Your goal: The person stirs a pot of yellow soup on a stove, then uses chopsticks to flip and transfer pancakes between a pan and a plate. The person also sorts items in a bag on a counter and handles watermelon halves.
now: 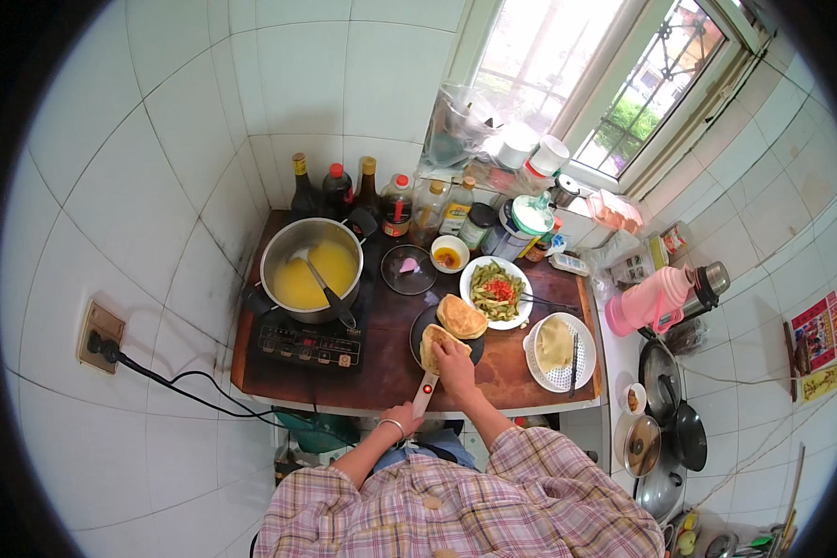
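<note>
My left hand, with a bangle at the wrist, grips the handle of a pale pan. The handle runs up to a round dark pan or plate. My right hand rests its fingers on a browned flatbread at the near left of that dark round; whether it grips the bread or only presses on it I cannot tell. Another browned flatbread lies just behind. Beyond stands a white plate of green vegetables topped with chopped red pepper.
A pot of yellow liquid with a ladle stands on an induction cooker at left. Sauce bottles line the wall. A white colander holds flatbread and chopsticks at right. A pink thermos stands farther right.
</note>
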A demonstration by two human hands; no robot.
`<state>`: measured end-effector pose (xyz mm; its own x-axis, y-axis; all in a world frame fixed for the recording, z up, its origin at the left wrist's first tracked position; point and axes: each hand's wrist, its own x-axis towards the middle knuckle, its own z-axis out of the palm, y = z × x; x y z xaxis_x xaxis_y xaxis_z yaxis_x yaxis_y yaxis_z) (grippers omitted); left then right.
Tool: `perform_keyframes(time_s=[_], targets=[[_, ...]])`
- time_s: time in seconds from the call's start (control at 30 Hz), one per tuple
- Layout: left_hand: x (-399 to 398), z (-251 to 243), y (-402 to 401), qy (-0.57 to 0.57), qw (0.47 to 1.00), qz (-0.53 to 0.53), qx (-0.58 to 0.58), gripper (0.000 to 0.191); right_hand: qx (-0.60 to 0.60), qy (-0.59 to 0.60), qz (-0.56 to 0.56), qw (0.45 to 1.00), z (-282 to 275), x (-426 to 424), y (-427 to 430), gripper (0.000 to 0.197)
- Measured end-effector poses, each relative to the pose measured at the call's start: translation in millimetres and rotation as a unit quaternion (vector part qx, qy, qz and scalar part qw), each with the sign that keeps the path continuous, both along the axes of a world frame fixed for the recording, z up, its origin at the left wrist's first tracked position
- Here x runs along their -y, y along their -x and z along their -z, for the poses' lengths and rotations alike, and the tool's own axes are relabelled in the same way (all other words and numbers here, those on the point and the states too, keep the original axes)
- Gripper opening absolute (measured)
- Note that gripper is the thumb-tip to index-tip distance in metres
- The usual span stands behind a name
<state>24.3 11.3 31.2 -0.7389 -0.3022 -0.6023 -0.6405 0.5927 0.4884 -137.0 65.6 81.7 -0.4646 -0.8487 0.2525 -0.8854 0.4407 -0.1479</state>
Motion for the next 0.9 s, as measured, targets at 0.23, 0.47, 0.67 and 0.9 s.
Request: perform_keyframes(time_s=[0.23, 0.47, 0.67, 0.9], targets=[[0.1, 2.9, 0.9, 0.002, 1.000, 0.002, -0.012, 0.053, -0.008, -0.019, 0.002, 1.000, -4.6, 0.7, -0.6, 0.032], [-0.1, 6.4, -0.7, -0.001, 1.000, -0.005, -0.013, 0.053, -0.031, -0.005, 0.007, 0.999, -1.6, 0.1, -2.2, 0.032], [1.5, 17.3, -0.2, -0.019, 1.000, 0.000, -0.014, 0.051, -0.041, 0.010, 0.003, 0.999, 0.6, 1.2, -1.6, 0.030], [4.4, 4.6, 1.0, -0.017, 1.000, -0.009, -0.010, 0.050, -0.011, 0.009, -0.009, 1.000, -0.3, 3.6, 2.2, 0.030]])
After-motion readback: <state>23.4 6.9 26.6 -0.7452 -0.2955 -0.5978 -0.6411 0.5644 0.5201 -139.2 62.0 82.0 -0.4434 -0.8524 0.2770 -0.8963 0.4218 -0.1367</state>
